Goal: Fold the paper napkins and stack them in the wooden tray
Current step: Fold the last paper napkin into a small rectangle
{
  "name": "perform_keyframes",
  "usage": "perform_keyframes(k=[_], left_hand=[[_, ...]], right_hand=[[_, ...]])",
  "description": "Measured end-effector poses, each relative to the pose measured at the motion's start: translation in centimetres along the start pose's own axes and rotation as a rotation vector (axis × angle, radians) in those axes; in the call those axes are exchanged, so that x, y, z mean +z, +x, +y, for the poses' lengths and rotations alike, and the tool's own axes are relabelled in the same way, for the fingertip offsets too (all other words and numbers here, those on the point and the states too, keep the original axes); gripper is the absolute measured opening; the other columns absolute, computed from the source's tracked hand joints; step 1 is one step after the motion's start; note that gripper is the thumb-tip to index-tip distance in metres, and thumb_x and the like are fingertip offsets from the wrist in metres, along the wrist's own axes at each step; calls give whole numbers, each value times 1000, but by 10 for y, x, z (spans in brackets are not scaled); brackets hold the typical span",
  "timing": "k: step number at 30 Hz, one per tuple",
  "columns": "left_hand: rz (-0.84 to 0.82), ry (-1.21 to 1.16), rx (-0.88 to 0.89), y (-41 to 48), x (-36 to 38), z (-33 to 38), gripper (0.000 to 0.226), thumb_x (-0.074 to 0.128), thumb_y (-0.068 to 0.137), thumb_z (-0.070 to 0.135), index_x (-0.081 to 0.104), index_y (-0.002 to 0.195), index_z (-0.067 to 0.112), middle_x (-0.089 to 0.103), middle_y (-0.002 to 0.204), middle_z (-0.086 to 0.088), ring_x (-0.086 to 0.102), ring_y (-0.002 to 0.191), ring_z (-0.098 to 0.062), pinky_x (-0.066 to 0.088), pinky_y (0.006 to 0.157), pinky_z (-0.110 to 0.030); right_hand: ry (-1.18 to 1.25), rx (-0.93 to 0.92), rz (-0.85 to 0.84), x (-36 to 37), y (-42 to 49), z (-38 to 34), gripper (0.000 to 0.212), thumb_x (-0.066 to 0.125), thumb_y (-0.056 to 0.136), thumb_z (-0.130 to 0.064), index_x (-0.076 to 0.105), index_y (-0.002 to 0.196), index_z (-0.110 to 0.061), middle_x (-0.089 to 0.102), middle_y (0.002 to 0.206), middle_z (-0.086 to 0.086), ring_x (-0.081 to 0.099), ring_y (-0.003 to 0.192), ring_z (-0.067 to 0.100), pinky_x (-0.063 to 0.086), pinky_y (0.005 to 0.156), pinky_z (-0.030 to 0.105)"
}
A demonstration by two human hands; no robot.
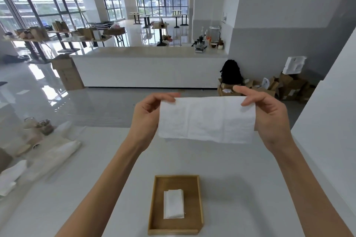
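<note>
I hold a white paper napkin (207, 119) up in the air, spread wide as a rectangle folded once. My left hand (148, 117) pinches its top left corner and my right hand (269, 115) pinches its top right corner. Below, near the front of the white table (240, 179), lies a wooden tray (157, 208). A small stack of folded napkins (173, 204) rests in the middle of the tray.
On the table's left side lie white bags or wrappers (55, 156), more white paper (9, 177) and two glass jars (41, 126). A white wall (331, 140) borders the table on the right. Beyond stand a white counter (150, 67), cardboard boxes and a black backpack (231, 72).
</note>
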State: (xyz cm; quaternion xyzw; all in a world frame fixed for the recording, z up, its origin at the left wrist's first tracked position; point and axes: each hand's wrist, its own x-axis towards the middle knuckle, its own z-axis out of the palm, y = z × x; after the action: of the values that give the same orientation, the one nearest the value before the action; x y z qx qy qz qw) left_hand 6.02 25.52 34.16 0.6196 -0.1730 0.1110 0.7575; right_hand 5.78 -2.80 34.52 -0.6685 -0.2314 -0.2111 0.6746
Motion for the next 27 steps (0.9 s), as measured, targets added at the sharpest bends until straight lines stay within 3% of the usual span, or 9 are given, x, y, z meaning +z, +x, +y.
perform_keyframes(k=[3, 5, 8, 14, 17, 22, 25, 27], left_hand=[[-5, 68, 83, 10, -5, 5, 38, 60, 88, -5, 77, 77, 27, 77, 112, 6, 71, 107, -14, 58, 80, -28], [5, 95, 120, 14, -8, 7, 46, 57, 90, -12, 77, 76, 28, 77, 110, 6, 70, 109, -14, 58, 84, -28], [27, 112, 151, 17, -9, 9, 50, 55, 90, -14, 78, 76, 27, 78, 107, 7, 69, 108, -11, 56, 85, -25], [126, 150, 134, 20, -14, 5, 40, 60, 91, -11, 78, 79, 23, 79, 100, 8, 71, 103, -9, 55, 86, -23], [159, 167, 107, 21, -18, 3, 34, 61, 92, -7, 78, 86, 22, 80, 98, 9, 72, 100, -8, 56, 85, -22], [194, 164, 43, 24, -25, -3, 26, 63, 93, 0, 79, 95, 20, 79, 101, 2, 73, 98, -16, 56, 82, -28], [194, 123, 19, 25, -29, -8, 18, 65, 91, 5, 77, 100, 14, 78, 107, -8, 73, 104, -28, 57, 89, -39], [185, 104, 15, 24, -29, -11, 18, 65, 88, 8, 76, 102, 13, 78, 109, -10, 72, 108, -32, 56, 92, -43]], right_hand=[[-1, 32, 21, -2, 7, -4, 42, 54, 94, 11, 72, 76, -23, 76, 115, -12, 67, 117, 12, 56, 90, 25], [-26, 54, 42, -2, 12, -7, 48, 54, 94, 11, 74, 72, -28, 78, 99, -19, 71, 99, 1, 56, 78, 16], [-51, 84, 60, -2, 19, -7, 57, 54, 96, 9, 77, 67, -35, 74, 81, -24, 70, 81, -4, 55, 66, 13], [-23, 157, -10, -1, 25, 2, 41, 56, 98, -2, 78, 82, -32, 78, 91, -16, 73, 88, 3, 58, 71, 16], [2, 188, -46, 4, 25, 6, 32, 52, 100, 0, 76, 93, -21, 79, 95, -13, 73, 92, 6, 58, 75, 18], [120, 237, -124, 7, 27, 5, 47, 35, 100, 4, 78, 98, -14, 79, 101, -2, 71, 97, 14, 56, 77, 20], [20, 201, -88, 12, 27, 2, 30, 52, 98, -26, 82, 91, -29, 78, 97, -8, 71, 92, 8, 57, 77, 20], [-128, 147, -43, 16, 27, 3, 15, 65, 89, -31, 78, 92, -37, 76, 92, -4, 68, 86, 7, 56, 73, 17]])
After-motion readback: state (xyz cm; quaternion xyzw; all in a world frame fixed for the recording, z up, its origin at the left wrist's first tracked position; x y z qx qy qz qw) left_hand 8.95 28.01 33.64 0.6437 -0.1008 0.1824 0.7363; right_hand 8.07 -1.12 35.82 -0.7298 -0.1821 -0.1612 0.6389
